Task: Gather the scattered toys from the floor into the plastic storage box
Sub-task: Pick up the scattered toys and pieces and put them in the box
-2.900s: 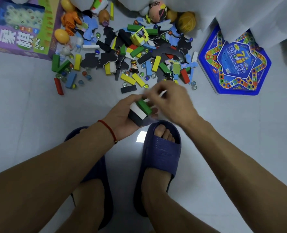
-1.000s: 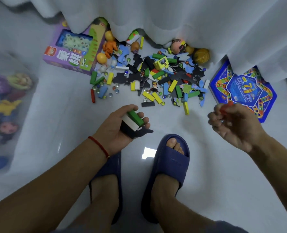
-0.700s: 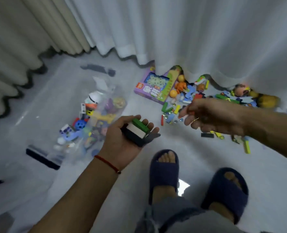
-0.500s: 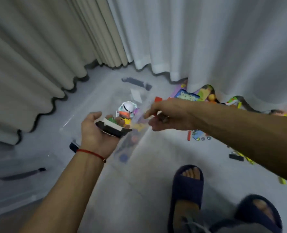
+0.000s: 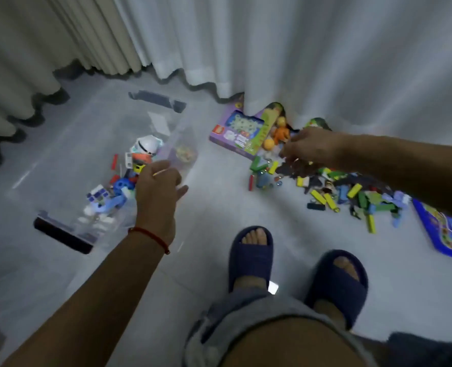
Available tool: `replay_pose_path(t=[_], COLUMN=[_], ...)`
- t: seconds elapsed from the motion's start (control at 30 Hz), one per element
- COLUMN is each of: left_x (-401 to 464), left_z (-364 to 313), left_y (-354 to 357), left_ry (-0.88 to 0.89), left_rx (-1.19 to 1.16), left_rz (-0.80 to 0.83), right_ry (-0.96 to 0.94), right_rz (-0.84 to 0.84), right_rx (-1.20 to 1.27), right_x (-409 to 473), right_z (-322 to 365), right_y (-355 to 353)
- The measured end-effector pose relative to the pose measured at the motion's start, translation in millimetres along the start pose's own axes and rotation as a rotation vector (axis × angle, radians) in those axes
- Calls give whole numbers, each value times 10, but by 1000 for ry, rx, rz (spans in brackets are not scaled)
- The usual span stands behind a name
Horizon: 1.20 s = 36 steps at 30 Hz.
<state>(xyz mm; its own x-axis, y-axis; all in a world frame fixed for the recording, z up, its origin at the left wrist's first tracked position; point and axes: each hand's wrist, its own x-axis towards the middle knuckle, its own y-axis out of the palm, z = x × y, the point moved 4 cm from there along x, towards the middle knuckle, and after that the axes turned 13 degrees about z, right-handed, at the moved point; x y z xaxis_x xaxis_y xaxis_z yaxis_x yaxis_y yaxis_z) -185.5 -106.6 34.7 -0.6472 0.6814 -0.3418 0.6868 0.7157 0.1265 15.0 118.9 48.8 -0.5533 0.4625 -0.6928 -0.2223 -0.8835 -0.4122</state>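
My left hand's (image 5: 158, 184) fingers (image 5: 176, 172) hang released over the box (image 5: 92, 165), frame left; right hand (image 5: 309, 151) over the toys (image 5: 333, 186), centre right, grip unclear.

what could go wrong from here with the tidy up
The marbles lying loose among the blocks could roll off under the curtain if the right hand rakes through the pile. The clear storage box has walls that are hard to see, so a toss from the left hand near its rim may land outside. The slippered feet stand close to the scattered pieces, so a step could land on one.
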Motion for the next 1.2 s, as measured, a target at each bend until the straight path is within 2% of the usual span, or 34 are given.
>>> replay_pose_path(t=[0.07,0.17,0.27,0.33,0.47,0.57,0.67,0.77,0.87,0.93,1.03,1.2], left_x=[-3,12,73,134,325,508,627,677,716,748,757,751], left_z=[444,1099,1580,1827,2146,2373,2541,2663,2734,2755,2741,2759], left_y=[444,1011,1394,1572,1965,2324,2645,2864,2955,2979,3008,2928], left_ry=[-127,-296,-357,-329,-78,149,311,460,515,530,536,385], left_rx=[97,344,587,727,1049,1158,1205,1299,1353,1380,1407,1517], left_rz=[107,286,477,627,804,833,837,882,928,941,943,928], right_ry=[137,239,241,220,162,88,7,3,61,28,-40,-89], right_rz=[-89,-70,-102,-171,-361,-485,-531,-583,-637,-637,-611,-549], right_rx=[-262,-325,-420,-417,-437,-450,-459,-343,-166,-111,-170,-271], right_x=[-157,-227,-82,83,435,647,703,655,575,560,652,840], right_z=[-756,-1811,-2528,-2809,-2978,-3002,-3031,-3121,-3224,-3213,-3137,-3114], right_y=[-227,-155,154,353,476,445,466,524,552,539,477,592])
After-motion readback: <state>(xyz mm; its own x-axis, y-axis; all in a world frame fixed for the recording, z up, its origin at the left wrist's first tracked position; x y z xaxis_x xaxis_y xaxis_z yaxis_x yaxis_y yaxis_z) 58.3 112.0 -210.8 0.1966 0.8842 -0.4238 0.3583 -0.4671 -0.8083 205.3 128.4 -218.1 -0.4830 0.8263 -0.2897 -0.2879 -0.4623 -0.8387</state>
